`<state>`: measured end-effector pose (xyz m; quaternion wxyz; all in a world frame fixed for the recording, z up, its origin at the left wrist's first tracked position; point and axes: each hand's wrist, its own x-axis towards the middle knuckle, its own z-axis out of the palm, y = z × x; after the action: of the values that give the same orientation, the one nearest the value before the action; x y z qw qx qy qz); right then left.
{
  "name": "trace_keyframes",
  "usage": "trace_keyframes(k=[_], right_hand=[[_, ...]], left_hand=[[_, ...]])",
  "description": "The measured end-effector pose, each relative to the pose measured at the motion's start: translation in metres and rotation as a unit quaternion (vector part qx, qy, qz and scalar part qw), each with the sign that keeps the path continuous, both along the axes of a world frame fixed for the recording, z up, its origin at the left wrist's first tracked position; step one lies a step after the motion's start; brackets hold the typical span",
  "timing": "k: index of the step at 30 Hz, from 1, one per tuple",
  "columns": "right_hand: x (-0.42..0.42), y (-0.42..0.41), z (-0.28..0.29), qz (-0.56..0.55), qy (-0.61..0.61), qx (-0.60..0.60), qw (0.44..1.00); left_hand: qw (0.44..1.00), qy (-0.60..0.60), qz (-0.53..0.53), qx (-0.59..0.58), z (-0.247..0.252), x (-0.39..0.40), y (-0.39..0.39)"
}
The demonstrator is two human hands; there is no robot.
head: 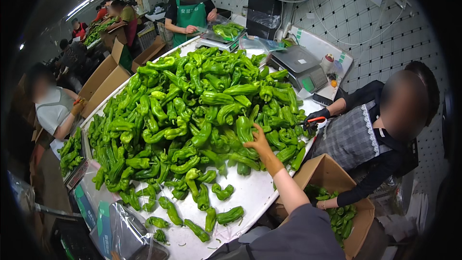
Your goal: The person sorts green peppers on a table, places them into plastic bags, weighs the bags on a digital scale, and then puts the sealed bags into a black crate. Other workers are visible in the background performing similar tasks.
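Note:
My right hand (262,148), in a tan glove, reaches over the near right side of a large heap of green peppers (180,115). Its thumb and fingers are around a long, thick green pepper (244,130) that stands up from the heap. Several peppers just below this hand look blurred. Of my left hand (115,255) only a tan sliver seems to show at the bottom edge, beside a scale (155,251) with a clear plastic bag (128,225) over it; its fingers are hidden. Loose peppers (230,215) lie on the white tabletop (249,195) before me.
At right, a person in a checked apron (346,133) holds orange-handled scissors (316,120) and reaches into a cardboard box (355,231) of peppers. Another in a green apron (187,18) handles a bag at a scale (220,41). A second scale (297,61) stands far right.

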<state>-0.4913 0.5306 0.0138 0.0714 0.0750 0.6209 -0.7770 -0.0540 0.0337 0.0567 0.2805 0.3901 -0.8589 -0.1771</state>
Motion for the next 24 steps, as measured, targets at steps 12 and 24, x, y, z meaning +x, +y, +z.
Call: trace_keyframes(k=[12, 24], right_hand=[[0.065, -0.037, 0.043, 0.073, 0.121, -0.299, 0.944], [0.167, -0.048, -0.013, 0.232, 0.059, 0.478, 0.845]], left_hand=[[0.995, 0.09, -0.044, -0.016, -0.01, -0.004, -0.001], [0.992, 0.113, -0.05, 0.016, -0.008, -0.002, 0.03]])
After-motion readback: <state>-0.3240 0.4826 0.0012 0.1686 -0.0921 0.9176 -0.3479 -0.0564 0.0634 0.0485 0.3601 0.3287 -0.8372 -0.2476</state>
